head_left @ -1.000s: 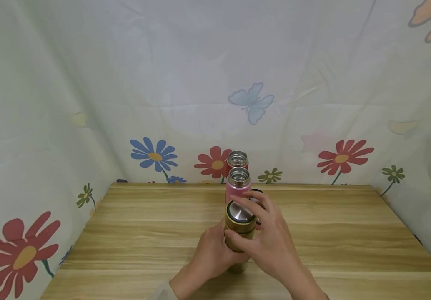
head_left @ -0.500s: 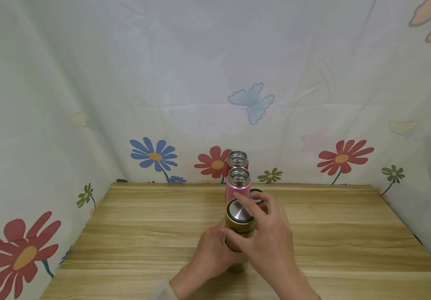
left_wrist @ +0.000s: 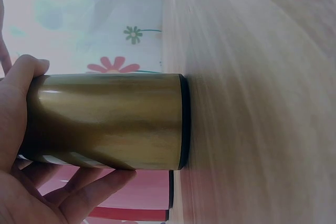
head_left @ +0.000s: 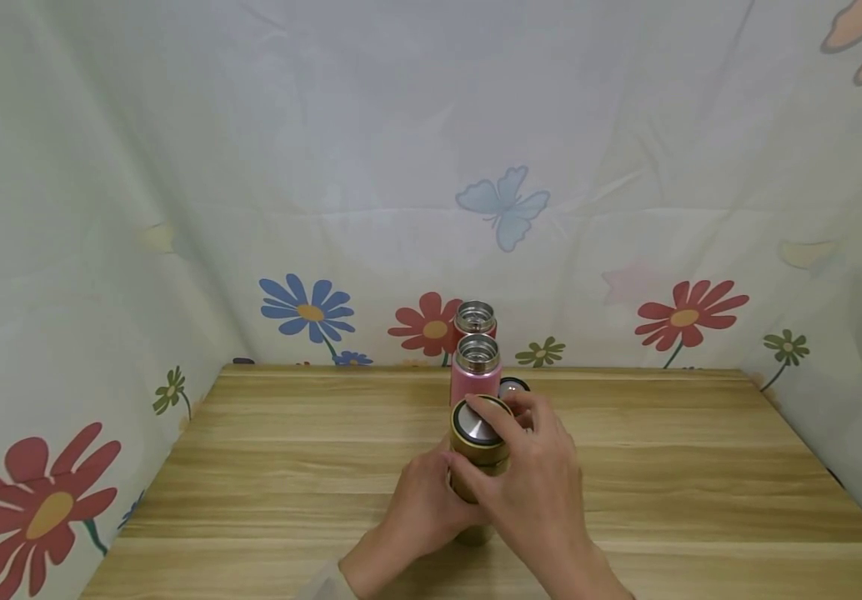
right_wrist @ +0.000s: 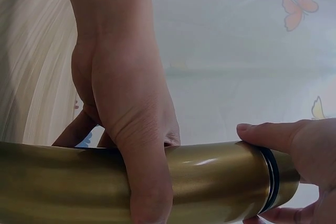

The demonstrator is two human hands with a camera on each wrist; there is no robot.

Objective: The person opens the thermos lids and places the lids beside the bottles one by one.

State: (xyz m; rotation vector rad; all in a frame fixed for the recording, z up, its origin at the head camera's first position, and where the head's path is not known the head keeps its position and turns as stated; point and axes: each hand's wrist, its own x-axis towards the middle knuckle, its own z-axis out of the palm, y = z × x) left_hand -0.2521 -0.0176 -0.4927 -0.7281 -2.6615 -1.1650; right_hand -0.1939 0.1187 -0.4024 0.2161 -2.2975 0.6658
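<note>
A gold thermos flask (left_wrist: pixel 115 124) stands upright on the table, its dark base at the wood. My left hand (head_left: pixel 425 502) grips its body, thumb on one side and fingers on the other. At the top sits its gold lid (head_left: pixel 478 422), with a brushed silver disc and a dark ring. My right hand (head_left: pixel 539 479) holds this lid, thumb on the near side and index finger at the top edge. The right wrist view shows a dark band (right_wrist: pixel 271 177) where lid and body meet.
Behind the flask stands a pink flask (head_left: pixel 473 383) with no lid, then a red flask (head_left: pixel 463 337), also uncovered. A dark-rimmed lid (head_left: pixel 513 386) shows just behind my right hand. A flowered cloth (head_left: pixel 371 225) hangs at the back of the wooden table (head_left: pixel 288 467).
My right hand has drawn slightly nearer and lower, its fingers bending in from a more spread pose around the lid. The lid behind it shows more now. My left hand stays put.
</note>
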